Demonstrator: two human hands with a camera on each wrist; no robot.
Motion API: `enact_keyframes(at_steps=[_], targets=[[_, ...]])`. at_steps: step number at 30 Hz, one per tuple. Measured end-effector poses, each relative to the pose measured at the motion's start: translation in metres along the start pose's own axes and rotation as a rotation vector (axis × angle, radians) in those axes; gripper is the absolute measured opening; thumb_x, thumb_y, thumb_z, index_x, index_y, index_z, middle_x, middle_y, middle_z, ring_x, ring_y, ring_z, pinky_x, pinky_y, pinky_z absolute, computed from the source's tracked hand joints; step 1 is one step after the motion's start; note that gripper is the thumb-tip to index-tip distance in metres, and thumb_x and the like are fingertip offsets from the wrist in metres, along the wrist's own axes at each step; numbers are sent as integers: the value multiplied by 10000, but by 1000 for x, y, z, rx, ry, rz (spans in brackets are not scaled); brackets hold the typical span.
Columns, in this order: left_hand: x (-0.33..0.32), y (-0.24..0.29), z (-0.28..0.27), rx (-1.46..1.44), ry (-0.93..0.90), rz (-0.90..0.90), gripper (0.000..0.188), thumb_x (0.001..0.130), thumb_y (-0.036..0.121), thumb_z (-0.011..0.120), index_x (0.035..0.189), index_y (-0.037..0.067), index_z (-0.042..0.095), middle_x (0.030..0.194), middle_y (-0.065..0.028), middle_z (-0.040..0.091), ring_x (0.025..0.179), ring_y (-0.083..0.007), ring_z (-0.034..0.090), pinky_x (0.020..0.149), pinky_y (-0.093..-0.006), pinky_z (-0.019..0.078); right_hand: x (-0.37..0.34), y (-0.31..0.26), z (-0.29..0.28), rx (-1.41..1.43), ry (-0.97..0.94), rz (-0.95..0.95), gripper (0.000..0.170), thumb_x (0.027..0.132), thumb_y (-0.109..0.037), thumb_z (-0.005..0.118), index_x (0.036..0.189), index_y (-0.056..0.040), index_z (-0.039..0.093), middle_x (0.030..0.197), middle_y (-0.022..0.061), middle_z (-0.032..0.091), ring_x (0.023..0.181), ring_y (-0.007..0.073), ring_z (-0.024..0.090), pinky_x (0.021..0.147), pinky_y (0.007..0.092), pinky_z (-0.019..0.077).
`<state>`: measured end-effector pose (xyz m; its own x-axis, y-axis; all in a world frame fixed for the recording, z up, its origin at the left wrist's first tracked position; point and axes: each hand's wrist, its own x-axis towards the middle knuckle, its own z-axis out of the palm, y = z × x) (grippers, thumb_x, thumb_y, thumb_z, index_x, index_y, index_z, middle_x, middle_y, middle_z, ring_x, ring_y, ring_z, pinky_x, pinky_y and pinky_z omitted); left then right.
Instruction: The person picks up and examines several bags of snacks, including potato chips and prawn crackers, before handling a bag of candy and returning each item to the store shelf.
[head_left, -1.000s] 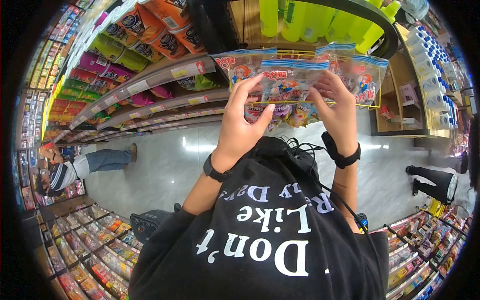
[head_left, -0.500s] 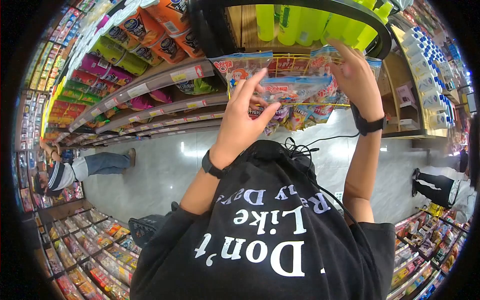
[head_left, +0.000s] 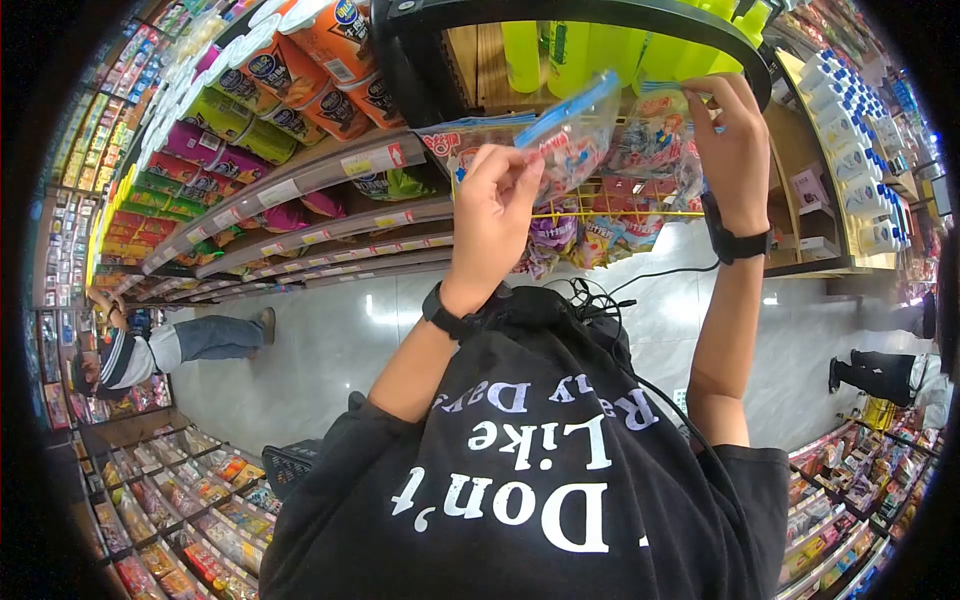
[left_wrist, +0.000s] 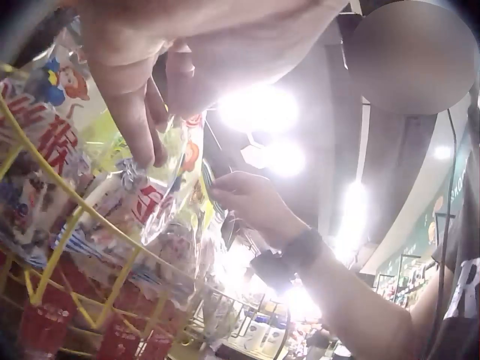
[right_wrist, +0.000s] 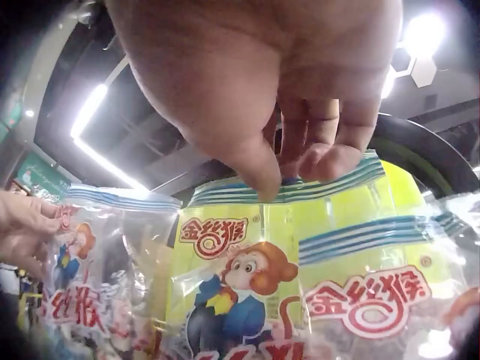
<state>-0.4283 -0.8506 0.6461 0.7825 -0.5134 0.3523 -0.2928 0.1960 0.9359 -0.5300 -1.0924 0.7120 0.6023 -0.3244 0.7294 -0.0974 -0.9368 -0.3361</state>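
Blue stripes run along the top strip of a slanting clear plastic bag with red lettering (head_left: 575, 145); the left hand (head_left: 495, 220) pinches it at its lower left side, thumb against fingers, so that the bag leans up and to the right, in the gap between the two hands; the right hand (head_left: 735, 145) is well apart from the left and higher, its thumb and fingertips clamped on the blue-striped top edge of an upright clear plastic bag printed with a cartoon monkey (right_wrist: 236, 274); this second bag lies directly below the right fingers, its upper part spread flat; just beside it, and overlapping its right side, stands a third clear bag with a blue-striped top (right_wrist: 367, 300), touched by neither hand; the bags are at a basket of yellow wire (head_left: 665, 213), whose front rim runs below both hands; small purple, yellow and blue snack packets (head_left: 600, 243) show under that rim; behind the bags stand tall lime-green plastic bottles (head_left: 569, 60), under a thick curved black frame (head_left: 600, 8); shiny orange cylindrical tubs (head_left: 310, 50) fill the shelf to the left; white bottles with blue caps (head_left: 860, 170) stand in rows to the right, well apart from the hands.
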Motion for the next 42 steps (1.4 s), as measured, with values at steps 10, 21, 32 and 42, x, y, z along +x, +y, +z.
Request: enact_keyframes(at_steps=[10,21,32,42], targets=[[34,11,3,298,-176,141,171,956,20,617,1113,-44,607,1042,-90,637,842,-134,693,742,-255,546,-2,6,-7,62,11,-7,85,881,-65,641,963,-49,657,959,91,622,899,316,635,748,376,513],[35,21,21,434,-163,143,381,882,0,650,1241,16,522,1022,-209,660,813,-291,712,632,-362,542,-9,5,-3,-154,-33,-85,100,829,-69,665,927,-80,679,942,60,633,952,292,581,823,406,479],[54,8,23,480,-43,309,350,872,-44,649,1205,5,552,1173,-184,600,798,-231,699,676,-321,559,-13,11,2,-115,-10,-24,158,820,-72,691,977,-68,684,976,75,641,969,305,577,864,400,474],[31,10,10,445,-157,496,394,827,-51,706,1198,38,607,1278,-133,575,719,-115,650,631,-258,545,-44,43,-32,-161,77,185,456,826,-229,780,1227,-69,634,1225,124,631,1162,315,553,1001,393,432]])
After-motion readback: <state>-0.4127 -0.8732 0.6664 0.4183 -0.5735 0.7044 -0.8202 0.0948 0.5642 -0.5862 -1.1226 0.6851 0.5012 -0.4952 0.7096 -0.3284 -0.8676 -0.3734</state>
